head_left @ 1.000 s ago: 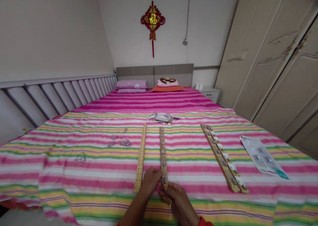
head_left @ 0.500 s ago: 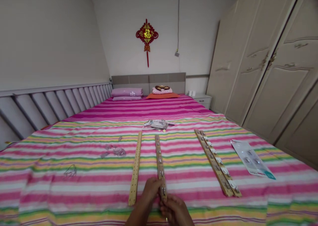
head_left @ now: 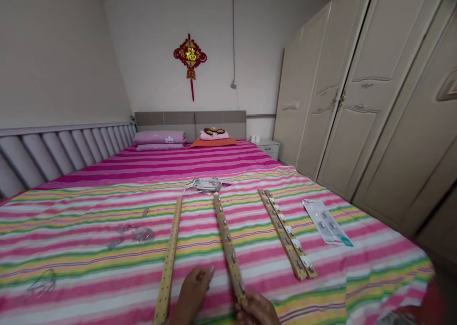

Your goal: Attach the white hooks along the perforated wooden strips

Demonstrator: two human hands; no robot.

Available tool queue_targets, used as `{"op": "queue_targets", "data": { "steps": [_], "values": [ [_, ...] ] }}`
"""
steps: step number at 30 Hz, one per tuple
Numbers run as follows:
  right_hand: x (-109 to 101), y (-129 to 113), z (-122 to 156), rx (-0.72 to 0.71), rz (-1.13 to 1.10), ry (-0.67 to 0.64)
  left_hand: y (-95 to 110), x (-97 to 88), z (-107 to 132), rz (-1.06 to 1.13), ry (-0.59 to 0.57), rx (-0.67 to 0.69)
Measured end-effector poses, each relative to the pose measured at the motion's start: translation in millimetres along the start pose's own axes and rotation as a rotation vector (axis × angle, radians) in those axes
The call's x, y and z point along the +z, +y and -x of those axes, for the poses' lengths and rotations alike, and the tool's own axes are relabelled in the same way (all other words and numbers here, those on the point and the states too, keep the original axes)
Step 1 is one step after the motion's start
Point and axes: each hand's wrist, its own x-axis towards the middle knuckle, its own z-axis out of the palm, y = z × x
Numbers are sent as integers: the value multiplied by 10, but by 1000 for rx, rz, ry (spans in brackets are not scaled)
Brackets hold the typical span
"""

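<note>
A narrow wooden strip (head_left: pixel 232 268) with shiny metal fittings along its top lies lengthwise on the striped bedspread. Its near end is pinched between the thumb and fingers of my right hand (head_left: pixel 256 309). Left of that strip, my left hand (head_left: pixel 194 288) is off the wood, its fingers extended and holding nothing. Beyond my left hand lies a bare wooden strip (head_left: pixel 169 263) with rows of small holes. To the right, two more strips rest side by side: one carries metal fittings (head_left: pixel 279 225), the other white round pieces (head_left: pixel 289 230).
A clear blister pack (head_left: pixel 326 222) lies at the right, and more packaging (head_left: pixel 207 185) sits beyond the strips. Crumpled clear plastic (head_left: pixel 140 233) and a thin clear scrap (head_left: pixel 43 282) are at the left. Pillows (head_left: pixel 160 138) lie by the headboard; a wardrobe (head_left: pixel 352 125) stands right.
My left hand has let go of the fitted strip and moved left. My right hand keeps its hold on the near end. The view has turned right, shifting everything leftward.
</note>
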Motion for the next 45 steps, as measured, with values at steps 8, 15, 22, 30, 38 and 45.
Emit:
{"op": "queue_targets", "data": {
  "steps": [8,15,22,30,38,45],
  "values": [
    [-328,-534,11,-229,37,187,-262,79,-12,-137,82,54],
    [-469,-697,-70,-274,57,270,-474,40,-71,-223,-17,88],
    [-482,-746,-61,-294,-5,334,-448,53,-44,-282,-13,95],
    [-531,-704,-35,-293,-121,397,-385,85,20,-266,13,88],
    [-641,-680,-29,-265,-208,414,-310,83,68,-247,-2,72],
    [-649,-666,-45,-292,-198,453,-378,88,41,-225,17,82]
  ]
}}
